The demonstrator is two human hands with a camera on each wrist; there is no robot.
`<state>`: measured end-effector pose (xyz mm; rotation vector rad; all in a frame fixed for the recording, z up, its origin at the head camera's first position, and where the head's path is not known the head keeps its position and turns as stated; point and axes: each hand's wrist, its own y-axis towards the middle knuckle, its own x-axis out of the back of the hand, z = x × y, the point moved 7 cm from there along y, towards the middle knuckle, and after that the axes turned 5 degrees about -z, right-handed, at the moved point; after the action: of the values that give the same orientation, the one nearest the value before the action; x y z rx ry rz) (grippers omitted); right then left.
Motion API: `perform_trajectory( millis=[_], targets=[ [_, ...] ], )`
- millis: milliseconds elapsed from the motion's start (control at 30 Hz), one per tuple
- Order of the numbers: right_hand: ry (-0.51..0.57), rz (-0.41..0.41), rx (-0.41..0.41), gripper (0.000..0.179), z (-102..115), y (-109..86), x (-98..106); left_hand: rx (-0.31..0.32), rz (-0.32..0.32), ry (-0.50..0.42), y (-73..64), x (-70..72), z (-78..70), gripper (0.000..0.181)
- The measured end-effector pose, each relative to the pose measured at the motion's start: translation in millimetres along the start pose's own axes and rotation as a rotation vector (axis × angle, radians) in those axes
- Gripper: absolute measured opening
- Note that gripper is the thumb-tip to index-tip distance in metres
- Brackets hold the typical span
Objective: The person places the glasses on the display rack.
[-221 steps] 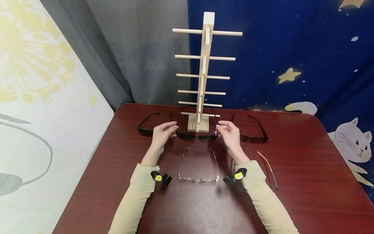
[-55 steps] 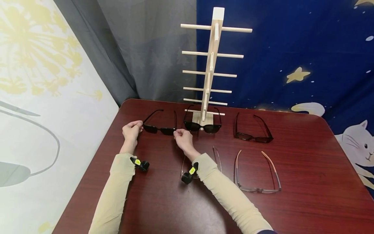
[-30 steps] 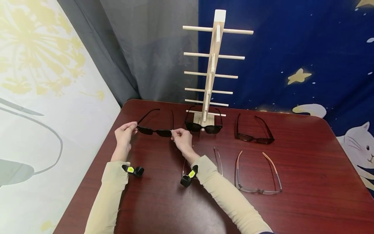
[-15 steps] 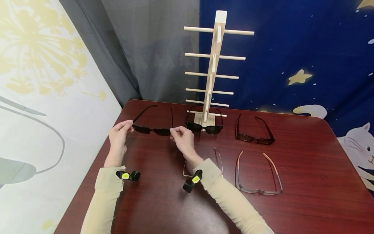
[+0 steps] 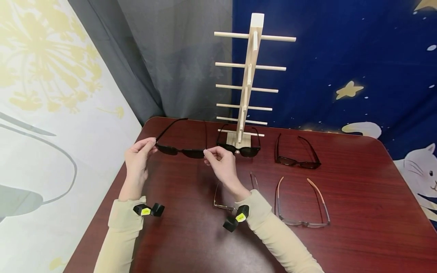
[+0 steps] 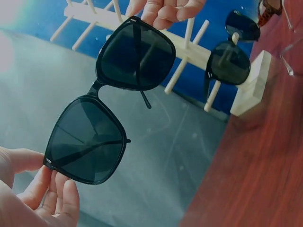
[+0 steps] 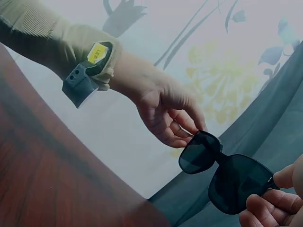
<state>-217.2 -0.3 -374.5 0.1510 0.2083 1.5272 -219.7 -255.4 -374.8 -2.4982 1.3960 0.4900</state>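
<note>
Between both hands is a pair of black sunglasses [image 5: 182, 152], raised off the table with its temples unfolded and pointing away. My left hand [image 5: 138, 161] pinches the left front corner by the hinge, thumb against fingers. At the opposite corner, my right hand [image 5: 222, 165] pinches the frame the same way. Both dark lenses show fully in the left wrist view, where the left fingers [image 6: 61, 194] hold the lower corner. Another pair of dark sunglasses [image 5: 248, 151] hangs on the lowest peg of the wooden display stand [image 5: 252, 76], just beyond my right hand.
Dark-framed glasses [image 5: 297, 163] rest open right of the stand. In front of them lie clear-framed glasses with orange temple tips [image 5: 304, 223]. Thin metal-rimmed glasses [image 5: 223, 206] lie partly behind my right wrist. Several higher pegs of the stand are bare. Curtains back the reddish table [image 5: 191, 235].
Earlier, both hands held sunglasses at the stand's lowest peg; those now hang there. The hands then moved left to the other black sunglasses, gripped them and lifted them, lately shifting slightly right.
</note>
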Motion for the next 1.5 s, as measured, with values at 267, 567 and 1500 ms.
perform_trajectory(
  millis=[267,567,1500],
  targets=[
    [-0.01,0.014,0.037,0.012,14.8,-3.8,19.3,-0.061,0.055,0.013,-12.0,-18.7,-4.8,0.016],
    [-0.029,-0.007,0.015,0.012,20.8,-7.8,40.9,-0.112,0.092,0.056,-21.8,-36.9,-2.8,0.017],
    [-0.068,-0.077,-0.017,0.015,18.0,-14.7,95.9,-0.052,0.185,0.051,-38.8,-87.2,23.3,0.021]
  ],
)
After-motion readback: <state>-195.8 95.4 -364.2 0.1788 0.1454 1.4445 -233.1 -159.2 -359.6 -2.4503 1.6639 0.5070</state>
